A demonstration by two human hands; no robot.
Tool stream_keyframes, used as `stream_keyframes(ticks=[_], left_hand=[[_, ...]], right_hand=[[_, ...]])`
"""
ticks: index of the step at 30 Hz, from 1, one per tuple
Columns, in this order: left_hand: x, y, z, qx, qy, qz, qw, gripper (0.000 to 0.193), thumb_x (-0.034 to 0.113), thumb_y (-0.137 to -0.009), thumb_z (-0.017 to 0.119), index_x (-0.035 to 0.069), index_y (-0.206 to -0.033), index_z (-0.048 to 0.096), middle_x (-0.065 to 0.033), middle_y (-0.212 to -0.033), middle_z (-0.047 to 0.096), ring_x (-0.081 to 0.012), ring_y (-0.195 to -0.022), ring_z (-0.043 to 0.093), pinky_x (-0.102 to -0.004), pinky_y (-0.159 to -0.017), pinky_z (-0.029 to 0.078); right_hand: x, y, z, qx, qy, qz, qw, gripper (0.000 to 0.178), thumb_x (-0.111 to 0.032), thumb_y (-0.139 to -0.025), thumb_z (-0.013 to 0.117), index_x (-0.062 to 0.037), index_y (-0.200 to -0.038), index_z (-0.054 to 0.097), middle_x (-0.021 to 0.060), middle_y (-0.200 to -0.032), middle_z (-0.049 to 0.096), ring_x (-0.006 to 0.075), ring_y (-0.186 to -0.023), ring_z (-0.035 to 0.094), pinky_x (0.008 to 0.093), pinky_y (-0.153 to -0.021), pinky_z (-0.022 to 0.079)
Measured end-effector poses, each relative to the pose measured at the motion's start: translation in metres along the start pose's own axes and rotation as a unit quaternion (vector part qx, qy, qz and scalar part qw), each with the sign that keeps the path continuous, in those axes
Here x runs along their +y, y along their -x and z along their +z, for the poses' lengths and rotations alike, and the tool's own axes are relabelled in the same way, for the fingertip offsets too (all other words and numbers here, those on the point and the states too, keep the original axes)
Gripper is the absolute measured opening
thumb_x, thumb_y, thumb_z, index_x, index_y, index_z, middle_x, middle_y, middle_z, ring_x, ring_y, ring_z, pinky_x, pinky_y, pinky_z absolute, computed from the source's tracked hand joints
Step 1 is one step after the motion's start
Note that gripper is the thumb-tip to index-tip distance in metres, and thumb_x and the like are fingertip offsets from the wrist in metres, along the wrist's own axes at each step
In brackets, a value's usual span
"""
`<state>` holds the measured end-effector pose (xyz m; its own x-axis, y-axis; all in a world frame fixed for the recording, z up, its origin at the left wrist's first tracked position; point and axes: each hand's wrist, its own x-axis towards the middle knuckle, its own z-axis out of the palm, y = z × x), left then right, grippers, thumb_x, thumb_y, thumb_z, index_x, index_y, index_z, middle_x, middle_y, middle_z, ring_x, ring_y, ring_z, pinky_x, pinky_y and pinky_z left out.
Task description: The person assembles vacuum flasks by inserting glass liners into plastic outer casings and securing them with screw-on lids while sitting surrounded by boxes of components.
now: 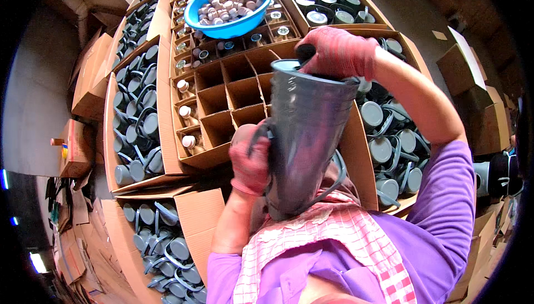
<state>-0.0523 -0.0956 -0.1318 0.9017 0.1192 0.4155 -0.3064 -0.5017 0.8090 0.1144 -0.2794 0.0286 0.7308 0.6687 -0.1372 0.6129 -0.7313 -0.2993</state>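
Note:
A dark grey, tall thermos flask body (311, 137) is tilted in front of my chest, its open mouth pointing up and away from me. My left hand (250, 158), in a red glove, is closed around the handle at its left side. Over the mouth, my gloved right hand (340, 53) curls with its fingers down at the rim; the fingertips and anything they grip are hidden. A thin grey strap loops out low on the flask's right side. Beyond it stands a divided carton (207, 158) with several glass flask liners, including a white-topped one (189, 116) at its left edge.
A blue basin (192, 19) of brownish-pink stoppers rests on the carton's far part. Cartons of grey, strapped flask parts (133, 120) flank it on the left, with others (384, 148) on the right and front left (167, 254). Flattened cardboard (78, 248) lies at the lower left.

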Motion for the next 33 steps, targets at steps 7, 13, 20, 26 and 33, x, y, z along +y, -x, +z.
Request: stream_keyframes(ticks=[7,13,20,26,33], left_hand=[[-0.062,-0.017,0.014,-0.100,0.526,-0.257,0.804,0.047,0.038,-0.104,0.044,-0.003,-0.110,0.065,-0.0098,-0.099,0.070,-0.0179,-0.085,0.066,-0.0305,-0.079,0.053],[-0.070,0.022,0.009,-0.006,0.422,-0.231,0.877,0.047,0.038,-0.104,0.043,-0.003,-0.110,0.065,-0.0098,-0.100,0.070,-0.0186,-0.087,0.066,-0.0313,-0.081,0.054],[-0.125,0.073,-0.051,0.104,0.578,-0.268,0.764,0.062,0.049,-0.101,0.039,0.003,-0.142,0.043,-0.0170,-0.142,0.048,-0.0311,-0.126,0.050,-0.0477,-0.108,0.039],[-0.120,0.109,-0.031,0.177,0.527,-0.333,0.762,0.073,0.058,-0.099,0.035,0.010,-0.154,0.026,-0.0131,-0.156,0.032,-0.0331,-0.141,0.033,-0.0467,-0.119,0.022],[-0.068,-0.015,0.030,-0.263,0.724,-0.081,0.633,0.055,0.051,-0.101,0.040,0.007,-0.132,0.054,-0.0097,-0.121,0.062,-0.0247,-0.108,0.059,-0.0372,-0.090,0.050]], right_hand=[[-0.024,0.024,-0.016,0.036,-0.054,-0.342,0.938,0.033,-0.020,-0.069,0.081,-0.0087,-0.100,0.075,0.0126,-0.103,0.069,0.0318,-0.096,0.066,0.0399,-0.086,0.053],[0.002,0.031,0.012,0.107,-0.111,-0.293,0.943,0.038,-0.030,-0.077,0.080,-0.0016,-0.101,0.072,0.0113,-0.091,0.071,0.0211,-0.082,0.069,0.0330,-0.074,0.054],[0.021,0.082,0.147,-0.003,-0.263,-0.380,0.887,0.095,-0.065,-0.066,0.077,-0.0143,-0.142,0.050,0.0140,-0.141,0.052,0.0374,-0.136,0.041,0.0575,-0.115,0.022],[0.033,0.171,0.253,0.193,-0.168,-0.213,0.943,0.047,-0.027,-0.053,0.079,-0.0113,-0.094,0.060,0.0068,-0.089,0.060,0.0289,-0.086,0.060,0.0449,-0.080,0.049],[0.070,0.204,0.177,0.493,-0.302,-0.065,0.813,0.028,-0.026,-0.074,0.080,-0.0077,-0.086,0.063,0.0093,-0.083,0.061,0.0243,-0.075,0.059,0.0352,-0.066,0.046]])
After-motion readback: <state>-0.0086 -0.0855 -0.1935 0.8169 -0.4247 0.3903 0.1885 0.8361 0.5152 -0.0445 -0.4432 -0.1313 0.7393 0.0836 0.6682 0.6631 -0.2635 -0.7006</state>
